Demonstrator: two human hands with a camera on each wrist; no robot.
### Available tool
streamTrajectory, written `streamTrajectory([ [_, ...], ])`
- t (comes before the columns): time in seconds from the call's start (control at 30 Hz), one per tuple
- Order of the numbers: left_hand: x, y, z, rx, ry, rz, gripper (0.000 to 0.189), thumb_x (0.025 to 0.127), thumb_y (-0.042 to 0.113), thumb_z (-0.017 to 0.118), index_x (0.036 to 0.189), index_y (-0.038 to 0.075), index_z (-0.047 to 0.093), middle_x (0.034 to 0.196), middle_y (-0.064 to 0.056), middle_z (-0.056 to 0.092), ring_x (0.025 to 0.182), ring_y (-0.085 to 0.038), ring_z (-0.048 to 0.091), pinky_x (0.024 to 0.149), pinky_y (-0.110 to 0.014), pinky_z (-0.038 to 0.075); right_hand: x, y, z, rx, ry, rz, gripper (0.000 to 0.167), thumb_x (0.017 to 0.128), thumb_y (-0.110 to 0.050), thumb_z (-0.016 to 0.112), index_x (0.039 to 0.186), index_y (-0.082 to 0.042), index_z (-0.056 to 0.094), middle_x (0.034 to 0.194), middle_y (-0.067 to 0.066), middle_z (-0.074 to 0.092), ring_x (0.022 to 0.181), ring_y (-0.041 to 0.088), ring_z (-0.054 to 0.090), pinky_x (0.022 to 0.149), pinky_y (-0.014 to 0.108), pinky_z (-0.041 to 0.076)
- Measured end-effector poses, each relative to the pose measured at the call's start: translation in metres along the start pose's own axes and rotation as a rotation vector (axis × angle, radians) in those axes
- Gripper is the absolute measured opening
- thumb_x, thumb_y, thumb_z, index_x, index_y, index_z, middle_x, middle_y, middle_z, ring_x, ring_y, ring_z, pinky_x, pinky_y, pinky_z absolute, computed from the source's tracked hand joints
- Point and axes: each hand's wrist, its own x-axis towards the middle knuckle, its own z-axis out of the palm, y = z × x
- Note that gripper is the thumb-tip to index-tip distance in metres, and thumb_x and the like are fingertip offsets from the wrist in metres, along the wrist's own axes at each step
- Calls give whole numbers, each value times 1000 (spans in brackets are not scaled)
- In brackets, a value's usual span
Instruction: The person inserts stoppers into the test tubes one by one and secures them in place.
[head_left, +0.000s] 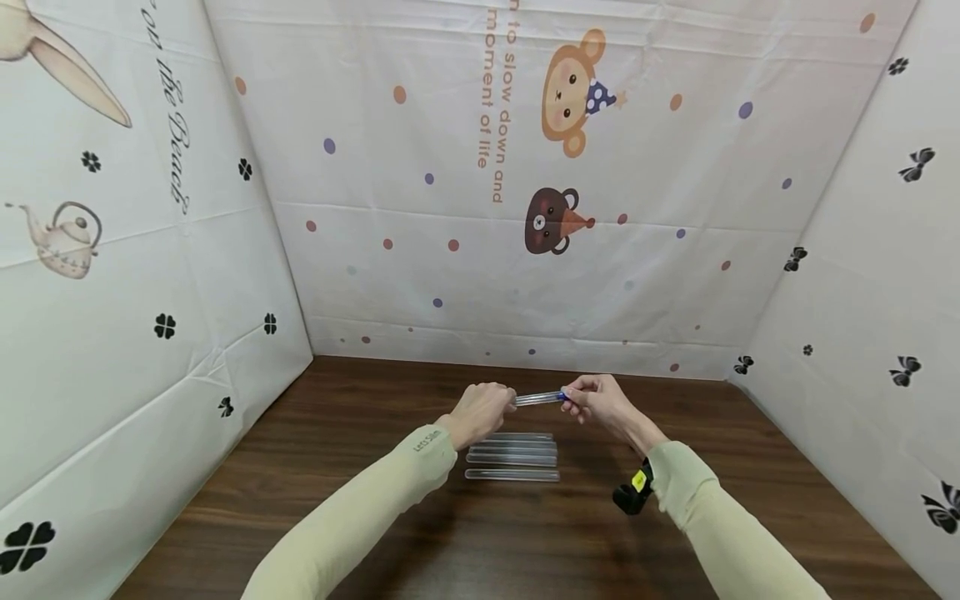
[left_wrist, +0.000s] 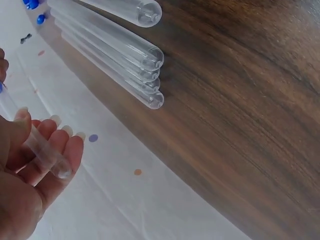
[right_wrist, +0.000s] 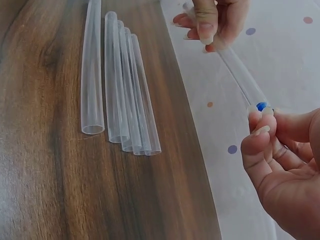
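Note:
Above the table, my left hand holds a clear test tube by its rounded-end half. The tube slants across the fingers, its closed end showing past them in the left wrist view. My right hand pinches a blue stopper at the tube's open mouth, thumb and fingertips right at the rim. Nearer me, several empty clear test tubes lie side by side, with one more tube slightly apart from them. Their open mouths face right.
Several loose blue stoppers appear beyond the tubes' mouths in the left wrist view. The dark wooden table meets printed white cloth walls at the back and sides. A black wrist camera hangs below the right cuff.

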Motion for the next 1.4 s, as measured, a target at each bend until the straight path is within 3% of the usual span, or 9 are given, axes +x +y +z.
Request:
streamTrajectory([
  [0.17,0,-3,-2,5,-23,7,31,82,-7,60,102,14,69,101,6,74,92,-13,70,63,-21,54,3,-2,1,-116,7,1,27,98,-13,54,105,13,58,73,4,68,60,9,56,53,22,48],
  [0.37,-1,-5,-5,-108,-96,4,42,85,-7,61,122,13,58,102,0,70,89,-13,67,61,-21,50,5,-2,6,-217,40,-1,33,99,-20,54,103,13,59,72,9,69,56,10,55,51,26,48],
  [0.53,1,-6,-7,-162,-91,10,36,90,0,59,124,13,56,108,-1,67,97,-14,64,81,-26,53,3,-5,7,-200,51,9,31,100,-18,51,111,9,61,80,17,70,58,12,57,52,26,48],
  [0.67,2,-7,-9,-224,-50,15,30,90,-2,59,117,12,57,113,-2,70,102,-14,67,76,-24,53,1,-7,4,-162,5,-14,33,102,-18,46,123,6,58,82,10,70,61,14,60,52,24,47],
  [0.83,2,-7,-11,-271,-65,-15,10,98,8,53,104,15,55,91,2,69,74,-7,63,55,-19,42,1,-8,1,-125,-38,-22,36,103,-20,45,126,4,57,80,-1,70,64,15,61,53,24,47],
  [0.93,3,-7,-11,-241,-62,-29,10,101,18,48,101,15,57,78,4,58,64,-9,49,55,-20,39,1,-8,-1,-124,-62,-31,37,103,-20,45,128,6,56,82,-1,70,65,13,61,54,25,48],
  [1.0,4,-6,-10,-225,-54,-32,13,102,19,47,100,15,59,78,6,54,67,-8,48,59,-21,41,0,-8,-2,-130,-68,-35,37,103,-20,45,127,6,57,83,-1,70,65,12,61,55,26,48],
  [1.2,4,-5,-10,-226,-38,-20,19,102,20,45,101,12,62,81,4,56,73,-10,51,66,-24,45,0,-7,-3,-167,-81,-76,38,103,-23,44,118,8,59,80,-3,69,64,15,62,54,27,49],
  [1.4,4,-6,-9,-243,-53,-21,20,102,19,45,103,10,63,81,1,59,70,-9,49,66,-22,44,3,0,0,-323,-85,-175,39,105,-26,37,96,5,59,75,11,65,55,16,58,50,36,50],
])
